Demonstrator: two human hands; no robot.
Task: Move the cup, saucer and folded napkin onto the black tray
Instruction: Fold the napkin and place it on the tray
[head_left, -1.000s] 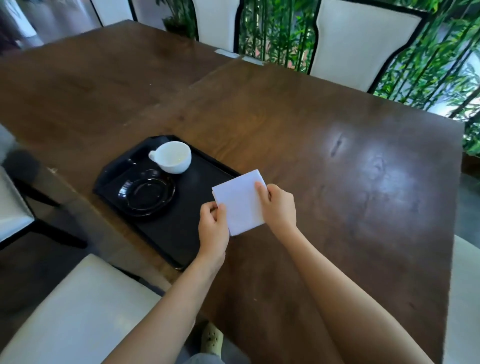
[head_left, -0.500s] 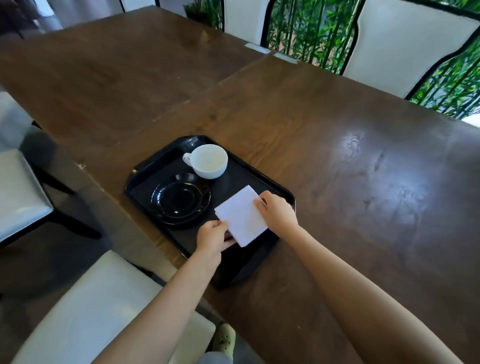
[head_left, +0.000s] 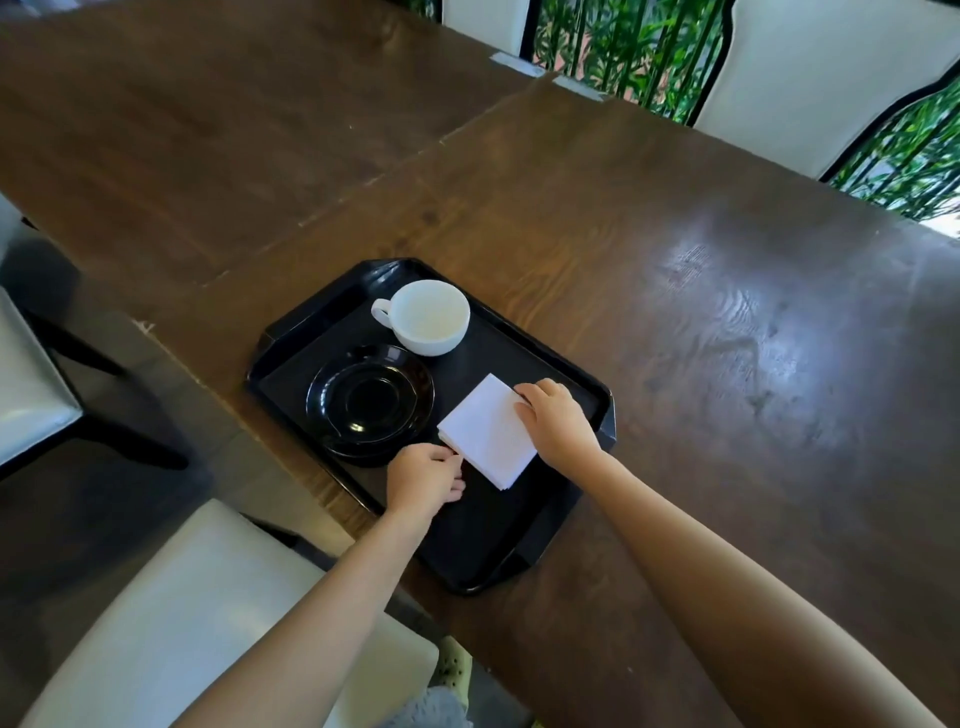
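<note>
Napkin (head_left: 488, 431): folded white square, now lying over the black tray (head_left: 597, 410), just beside the saucer (head_left: 370, 401) on its right side; a second ago you were holding it out past the tray's right rim, above the bare table (head_left: 727, 312), so the last of the three items has come across.

Hands: your left hand (head_left: 425, 478) is pinching the napkin's near-left edge, fingers closed on it; your right hand (head_left: 556, 422) is resting fingers-down on its far-right edge, pressing rather than gripping, as far as can be told.

Saucer: black, sitting on the tray floor, near the tray's left rim.

Cup (head_left: 428, 317): white, upright, empty-looking, sitting at the tray's far end, just beyond the saucer and not on it.

Status, as a judgement: all three items are lying within the tray's rim; you are likely only needing to let go and lift both hands away.

Hard to make out: whether the napkin is lying fully flat or hovering slightly off the tray floor; the stretch of tray under your hands; the tray's near corner, which is reaching the table edge and possibly overhanging it.
</note>
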